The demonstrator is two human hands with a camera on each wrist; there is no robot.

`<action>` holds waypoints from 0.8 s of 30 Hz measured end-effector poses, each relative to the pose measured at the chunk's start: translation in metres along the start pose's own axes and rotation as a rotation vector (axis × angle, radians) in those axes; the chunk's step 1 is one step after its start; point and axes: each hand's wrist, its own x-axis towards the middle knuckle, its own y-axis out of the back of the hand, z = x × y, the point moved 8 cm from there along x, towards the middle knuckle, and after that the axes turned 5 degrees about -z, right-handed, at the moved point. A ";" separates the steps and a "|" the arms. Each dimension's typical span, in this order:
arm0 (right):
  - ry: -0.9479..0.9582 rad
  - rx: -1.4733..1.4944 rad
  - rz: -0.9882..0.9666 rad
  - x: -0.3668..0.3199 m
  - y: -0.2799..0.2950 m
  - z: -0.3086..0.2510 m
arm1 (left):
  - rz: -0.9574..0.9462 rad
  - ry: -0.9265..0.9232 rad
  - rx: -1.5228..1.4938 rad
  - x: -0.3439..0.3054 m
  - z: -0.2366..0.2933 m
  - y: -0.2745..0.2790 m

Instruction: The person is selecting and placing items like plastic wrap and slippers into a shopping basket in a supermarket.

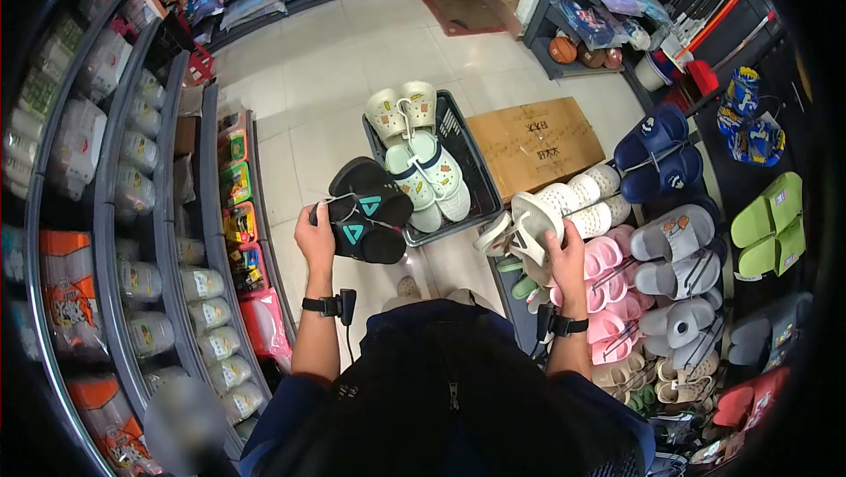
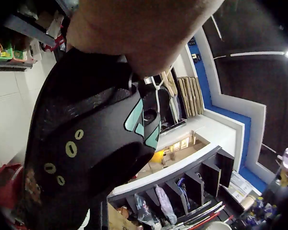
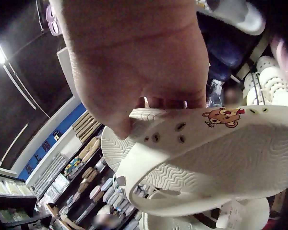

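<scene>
My left hand point(image 1: 315, 237) grips a pair of black slippers point(image 1: 374, 198) with teal triangle marks, tied together by a thin cord. In the left wrist view the black slippers point(image 2: 98, 143) hang below the hand, and its fingertips are hidden. My right hand point(image 1: 567, 258) holds a pair of off-white slippers point(image 1: 534, 217) near the pink slides. The right wrist view shows a bear print and a paper tag on the off-white slippers point(image 3: 216, 153), with the thumb on the upper slipper's edge. Between the hands stands a dark basket point(image 1: 478, 155) containing white clogs point(image 1: 429, 179).
A cardboard box point(image 1: 533, 144) lies on the floor beyond the basket. Rows of pink slides point(image 1: 603, 257), grey slides point(image 1: 674, 232) and navy slides point(image 1: 656, 147) fill the right side. Shelves of plastic containers point(image 1: 141, 279) line the left.
</scene>
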 end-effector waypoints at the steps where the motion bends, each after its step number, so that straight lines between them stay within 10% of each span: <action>1: -0.002 0.000 0.002 0.005 -0.001 0.000 | -0.003 -0.001 0.000 0.008 -0.001 -0.007; 14: -0.001 -0.024 -0.111 0.112 -0.003 0.020 | -0.045 0.515 -0.518 0.009 -0.103 -0.174; 24: -0.077 -0.097 -0.177 0.188 0.025 0.034 | -0.225 0.929 -0.882 -0.070 -0.082 -0.283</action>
